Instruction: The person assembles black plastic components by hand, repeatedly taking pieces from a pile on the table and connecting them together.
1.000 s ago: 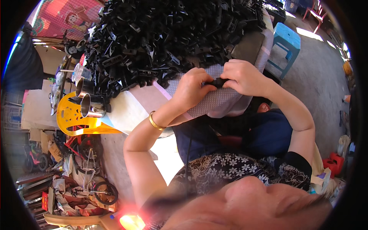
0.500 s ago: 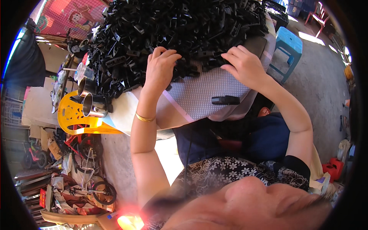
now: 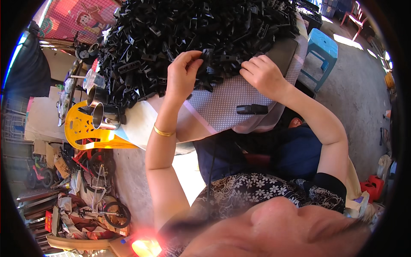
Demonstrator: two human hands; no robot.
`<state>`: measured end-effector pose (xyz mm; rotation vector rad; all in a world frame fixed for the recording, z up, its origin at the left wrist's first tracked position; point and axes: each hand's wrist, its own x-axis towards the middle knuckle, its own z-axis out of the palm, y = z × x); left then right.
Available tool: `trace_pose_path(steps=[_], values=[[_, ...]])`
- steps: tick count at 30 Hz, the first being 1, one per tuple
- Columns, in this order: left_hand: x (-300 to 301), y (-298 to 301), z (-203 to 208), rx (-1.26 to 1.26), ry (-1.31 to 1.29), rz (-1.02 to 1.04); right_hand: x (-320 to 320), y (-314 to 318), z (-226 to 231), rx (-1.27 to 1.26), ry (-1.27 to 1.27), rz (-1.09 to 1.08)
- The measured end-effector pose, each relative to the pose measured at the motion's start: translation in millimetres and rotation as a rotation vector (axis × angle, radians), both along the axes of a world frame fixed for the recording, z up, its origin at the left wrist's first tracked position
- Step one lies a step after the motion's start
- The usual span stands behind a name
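Cartoon-printed panel (image 3: 70, 21), black parts (image 3: 192, 30) heaped, left hand (image 3: 182, 75) pinching one, right hand (image 3: 265, 76) curled, hold unclear

A blue stool (image 3: 323, 45) and a yellow chair (image 3: 105, 140) stand on the gray floor (image 3: 361, 103), where bright sunlight (image 3: 347, 43) shines.

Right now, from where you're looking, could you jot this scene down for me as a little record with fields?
Left hand: at the near edge of the pile of black parts; grip unclear
Left hand itself: gold bracelet on its wrist
Right hand: curled, at the pile's near edge; grip unclear
Set apart: one black piece, lying on the patterned cloth
To the left: two metal cups, yellow chair
To the right: blue stool
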<state>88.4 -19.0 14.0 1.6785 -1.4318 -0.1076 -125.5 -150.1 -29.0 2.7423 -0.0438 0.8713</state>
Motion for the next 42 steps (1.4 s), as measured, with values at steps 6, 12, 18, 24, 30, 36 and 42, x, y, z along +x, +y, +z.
trace_pose_path(steps=[6, 12, 18, 24, 30, 36, 42], values=[[-22.7, 12.0, 6.6, 0.441, 0.101, -0.567, -11.6, 6.1, 15.9, 0.166, 0.094, 0.095], [-49.6, 8.5, -18.0, 0.066, -0.316, -0.353, -3.8, -1.5, 7.6, 0.235, 0.057, 0.181], [-40.3, 19.5, 1.0, 0.110, -0.394, -0.335, -9.5, -1.4, 20.2, 0.390, -0.024, 0.203], [-43.2, 20.4, -8.2, 0.230, -0.376, -0.369, -35.8, 14.5, 34.0, 0.723, 0.333, 0.067], [-49.4, 19.4, -12.7, 0.235, -0.217, -0.316, -38.3, 10.6, 24.2, 0.699, 0.215, 0.038], [-56.3, 16.7, -17.7, 0.193, -0.188, -0.309, -37.1, 14.4, 32.3, 0.624, 0.105, 0.113], [-56.4, 16.1, -17.1, 0.177, -0.200, -0.307, -35.8, 11.8, 31.7, 0.571, 0.182, 0.135]])
